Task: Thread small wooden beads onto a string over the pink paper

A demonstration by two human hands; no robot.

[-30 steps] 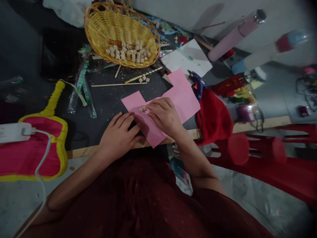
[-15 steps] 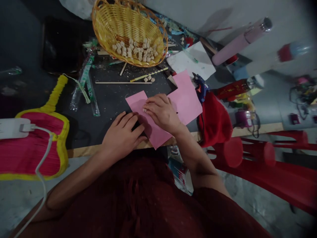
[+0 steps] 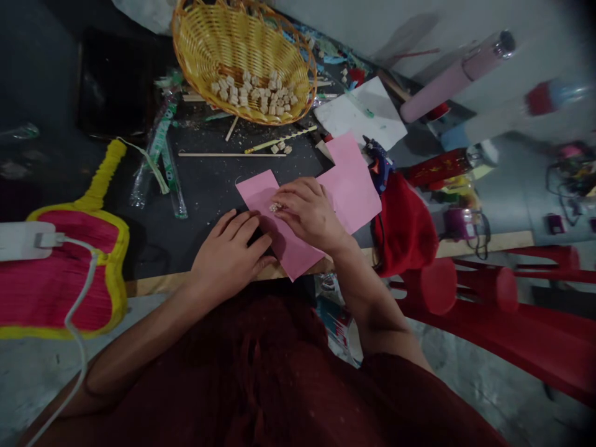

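Observation:
Pink paper (image 3: 352,195) with notched edges lies at the front edge of the dark table. Over its left part, my right hand (image 3: 310,211) has its fingers closed on a small pale piece (image 3: 275,207), whose tip shows at the fingertips. My left hand (image 3: 235,248) rests flat with fingers spread, on the table at the paper's left edge, and holds nothing. A thin stick (image 3: 233,155) and a twisted yellow straw-like stick (image 3: 282,140) lie beyond the paper, near a few small pale pieces (image 3: 281,148).
A wicker basket (image 3: 242,43) with several pale pieces stands at the back. White board (image 3: 363,115), a glue gun (image 3: 382,166) and red cloth (image 3: 403,226) are to the right. A yellow-edged pink shape (image 3: 120,254), a white charger (image 3: 23,241) and plastic wrappers (image 3: 161,146) are left.
The fingers of my right hand have shifted slightly, and more of the small pale piece shows at their tips. My left hand stays in place.

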